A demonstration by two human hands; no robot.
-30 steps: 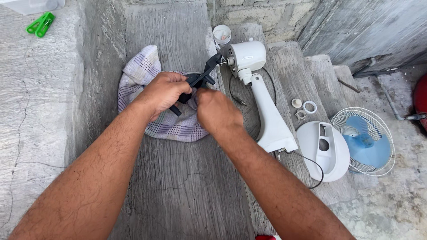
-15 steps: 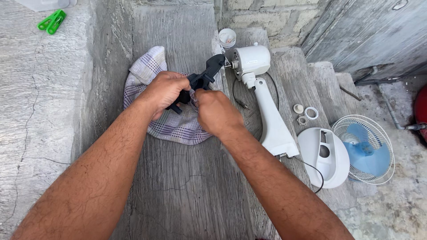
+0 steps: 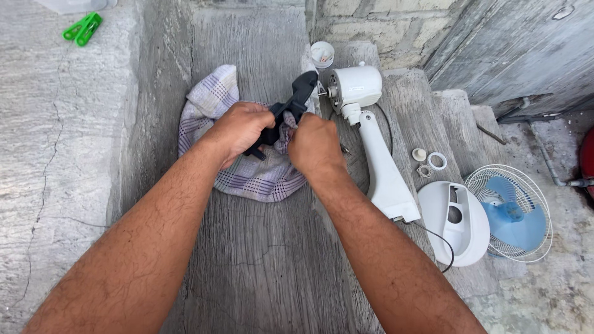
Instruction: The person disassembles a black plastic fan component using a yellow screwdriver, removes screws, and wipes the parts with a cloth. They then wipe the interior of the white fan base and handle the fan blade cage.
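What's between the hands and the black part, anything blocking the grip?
Nothing visible. The left hand and right hand both grip the black part directly, above the checked cloth. A fold of cloth sits between the two hands, against the part. The fan motor lies just to the right, apart.

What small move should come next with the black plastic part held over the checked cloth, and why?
Probably turn the black plastic part slightly in the left hand to bring another face up. The right hand presses a fold of the purple-and-white checked cloth against its lower end, while the upper end sticks out uncovered.
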